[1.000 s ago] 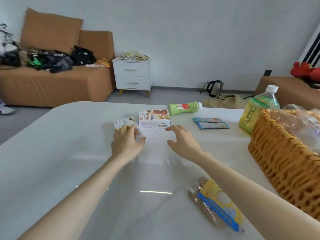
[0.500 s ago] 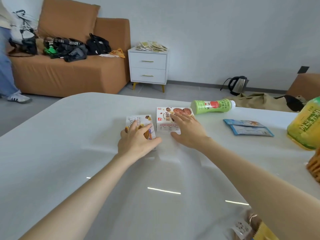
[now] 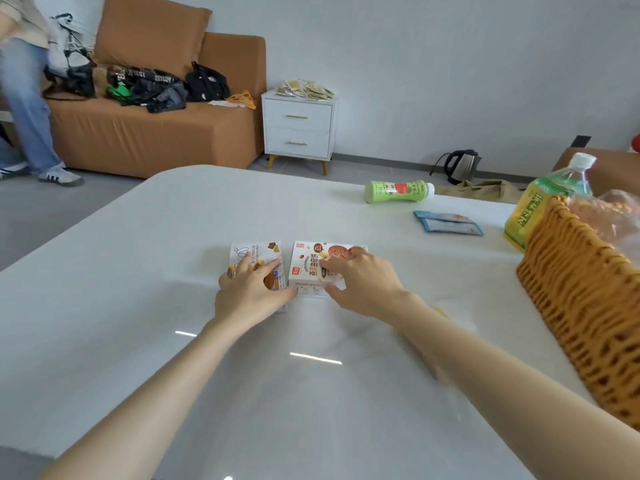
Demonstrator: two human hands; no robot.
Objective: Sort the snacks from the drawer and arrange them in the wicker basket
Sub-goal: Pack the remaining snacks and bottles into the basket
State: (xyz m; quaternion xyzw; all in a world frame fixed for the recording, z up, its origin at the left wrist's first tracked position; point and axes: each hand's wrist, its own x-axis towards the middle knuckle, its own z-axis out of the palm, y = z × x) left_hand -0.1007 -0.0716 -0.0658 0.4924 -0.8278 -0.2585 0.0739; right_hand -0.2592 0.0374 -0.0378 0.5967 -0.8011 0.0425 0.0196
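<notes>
- Left hand [image 3: 252, 292]: curled over the small white snack box with yellow-and-brown print [image 3: 254, 252], which is held between fingers and thumb on the glossy white table [image 3: 138, 271].
- Right hand [image 3: 363, 285]: now clasped on the white rectangular biscuit box with red logo [image 3: 311, 263]; 1 s earlier it was hovering with fingers spread, short of the box.
- Both boxes have been drawn nearer, side by side, away from the green plastic bottle [image 3: 398, 191].
- Implication: 2 snacks are judged secured for transfer; the orange wicker basket [image 3: 581, 289] lies well apart, at right.
</notes>
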